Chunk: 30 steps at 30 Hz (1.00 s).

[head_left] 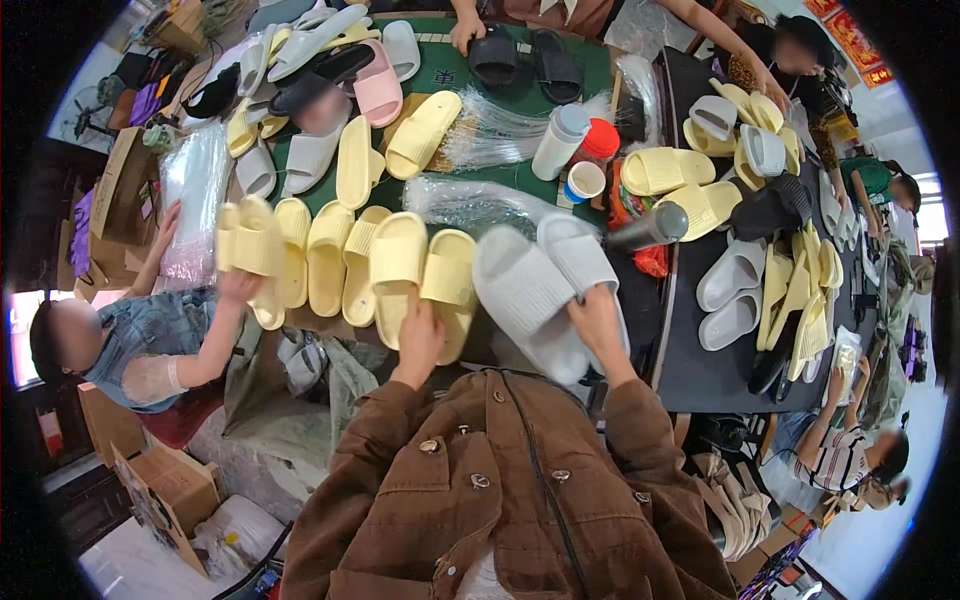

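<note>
My left hand (420,335) is closed on a pair of yellow slide slippers (398,250), gripping them between their inner edges at the table's near side. In my right hand (597,320) is a pair of light grey slippers (520,285), somewhat blurred and tilted, with the fingers wrapped at their inner edges. Left of my hands, more yellow slippers (328,250) stand in a row along the near edge. Clear plastic bags (480,205) lie just beyond both held pairs.
A co-worker's hand (240,285) at left holds yellow slippers. A white bottle (562,140), a blue-rimmed cup (584,182), a red-lidded jar (600,138) and a grey tumbler (650,228) stand mid-table. Grey slippers (732,275) and yellow pairs crowd the dark right table. Other people work around.
</note>
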### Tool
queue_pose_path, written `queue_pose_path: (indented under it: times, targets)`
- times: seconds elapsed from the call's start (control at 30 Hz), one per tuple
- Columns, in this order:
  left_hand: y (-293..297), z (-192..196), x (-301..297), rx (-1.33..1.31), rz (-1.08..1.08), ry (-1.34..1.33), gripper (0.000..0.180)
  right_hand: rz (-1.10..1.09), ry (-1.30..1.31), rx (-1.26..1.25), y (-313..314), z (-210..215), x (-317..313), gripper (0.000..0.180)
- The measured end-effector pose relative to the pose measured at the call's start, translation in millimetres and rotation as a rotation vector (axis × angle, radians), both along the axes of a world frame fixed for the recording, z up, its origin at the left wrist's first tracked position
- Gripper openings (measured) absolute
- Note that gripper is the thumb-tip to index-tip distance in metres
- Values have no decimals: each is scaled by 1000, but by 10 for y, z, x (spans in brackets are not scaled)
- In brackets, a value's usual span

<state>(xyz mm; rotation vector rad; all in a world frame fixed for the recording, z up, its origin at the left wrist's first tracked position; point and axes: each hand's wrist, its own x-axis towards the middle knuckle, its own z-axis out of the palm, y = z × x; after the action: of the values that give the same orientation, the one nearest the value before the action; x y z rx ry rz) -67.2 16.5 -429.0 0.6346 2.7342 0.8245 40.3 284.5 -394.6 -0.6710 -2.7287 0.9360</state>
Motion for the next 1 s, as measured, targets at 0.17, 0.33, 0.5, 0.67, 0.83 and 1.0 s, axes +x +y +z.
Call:
queue_pose_path:
  times: [0.17, 0.33, 0.5, 0.67, 0.83, 1.0]
  targets:
    - [-345, -57, -436, -26, 134, 159, 26, -150, -58, -204, -334, -388, -422, 28]
    - [-744, -92, -969, -31, 351, 137, 23, -325, -17, -281, -764, -830, -331, 28]
    - [-1159, -352, -1401, 4, 334, 123, 33, -323, -32, -309, -916, -847, -346, 30]
    - [-1163, -504, -1355, 84, 374, 116, 48, -138, -96, -519, -803, -904, -327, 28]
    - [-643, -166, -853, 220, 549, 266, 51, -210, 48, -942, -801, -500, -11, 30]
    - [48, -106, -440, 118, 234, 266, 49, -290, 150, -970, -432, -182, 258, 31]
